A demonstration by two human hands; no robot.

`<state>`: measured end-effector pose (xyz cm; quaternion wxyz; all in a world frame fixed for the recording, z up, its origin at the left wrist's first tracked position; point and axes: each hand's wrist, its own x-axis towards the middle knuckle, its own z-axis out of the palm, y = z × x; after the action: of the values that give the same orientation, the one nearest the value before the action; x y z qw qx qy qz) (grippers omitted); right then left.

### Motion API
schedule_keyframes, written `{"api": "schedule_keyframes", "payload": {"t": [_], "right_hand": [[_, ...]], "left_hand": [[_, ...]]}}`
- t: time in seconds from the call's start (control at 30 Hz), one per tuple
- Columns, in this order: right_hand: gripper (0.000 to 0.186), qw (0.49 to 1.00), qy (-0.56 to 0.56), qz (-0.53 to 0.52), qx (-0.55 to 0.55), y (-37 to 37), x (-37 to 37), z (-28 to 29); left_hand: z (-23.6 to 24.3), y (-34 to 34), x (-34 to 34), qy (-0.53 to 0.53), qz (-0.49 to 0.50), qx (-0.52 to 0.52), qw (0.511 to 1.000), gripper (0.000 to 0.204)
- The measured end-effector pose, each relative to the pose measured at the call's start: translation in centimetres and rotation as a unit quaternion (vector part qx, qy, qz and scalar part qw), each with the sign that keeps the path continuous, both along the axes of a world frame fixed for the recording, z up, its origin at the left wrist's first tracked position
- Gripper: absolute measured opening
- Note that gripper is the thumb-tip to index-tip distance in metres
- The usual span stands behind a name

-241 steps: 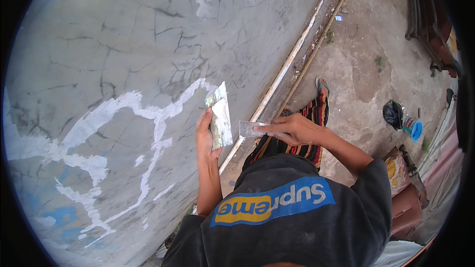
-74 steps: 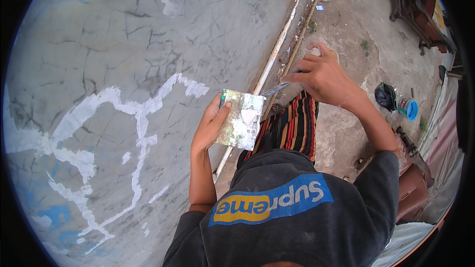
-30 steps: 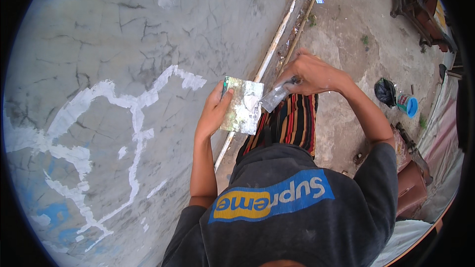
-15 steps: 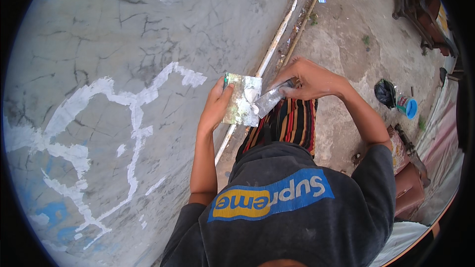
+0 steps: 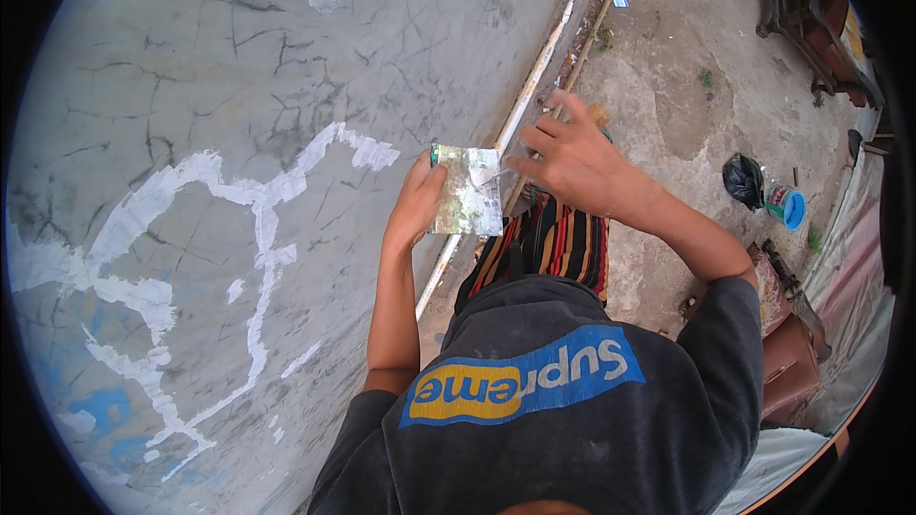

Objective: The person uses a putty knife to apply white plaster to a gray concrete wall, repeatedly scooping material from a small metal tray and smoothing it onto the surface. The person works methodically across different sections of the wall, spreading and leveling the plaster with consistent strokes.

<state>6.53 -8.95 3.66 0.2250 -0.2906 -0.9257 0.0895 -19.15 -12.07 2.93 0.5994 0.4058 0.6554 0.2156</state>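
Observation:
My left hand (image 5: 417, 198) grips a flat rectangular plate (image 5: 456, 210) smeared with white filler, my thumb over its left edge. Just right of it is my right hand (image 5: 577, 157), palm down and slightly blurred, fingers curled around a putty knife. The tan handle end (image 5: 598, 114) pokes out beyond the fingers; most of the knife is hidden by the hand, and a bit of grey blade shows at the plate's right edge. To the left, a grey cracked wall (image 5: 315, 67) carries white filler strips (image 5: 258, 315) along some cracks.
A white pipe (image 5: 542, 62) runs along the wall's foot, with a thin pole beside it. On the concrete floor (image 5: 668, 67) stand a blue-rimmed bucket (image 5: 787, 208) and a black plastic bag (image 5: 742, 179). Dark wooden furniture (image 5: 811, 14) is at far right.
My right hand has turned over and shifted slightly up and away, so the knife blade that lay in view at the plate is now mostly hidden. The left hand and plate have barely moved.

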Motion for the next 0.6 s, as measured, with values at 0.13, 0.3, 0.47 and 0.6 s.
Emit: {"api": "schedule_keyframes", "payload": {"t": [0.13,0.3,0.47,0.6], "right_hand": [[0.016,1.0,-0.005,0.013,0.014,-0.6,-0.8,0.1],[0.011,0.996,-0.055,0.045,0.046,-1.4,-2.1,0.5],[0.009,0.993,-0.077,0.088,0.026,-1.2,-1.9,0.5],[0.011,0.992,-0.048,0.106,-0.053,-1.1,-1.0,0.0]], "left_hand": [[-0.6,0.1,-0.2,0.002,0.0,0.013,1.0,0.03],[-1.5,0.1,-0.4,0.028,-0.002,0.037,0.999,0.026],[-2.8,-0.9,-0.4,0.079,-0.013,0.058,0.995,0.027],[-2.9,-1.2,-0.9,0.095,-0.002,0.066,0.993,0.029]]}}
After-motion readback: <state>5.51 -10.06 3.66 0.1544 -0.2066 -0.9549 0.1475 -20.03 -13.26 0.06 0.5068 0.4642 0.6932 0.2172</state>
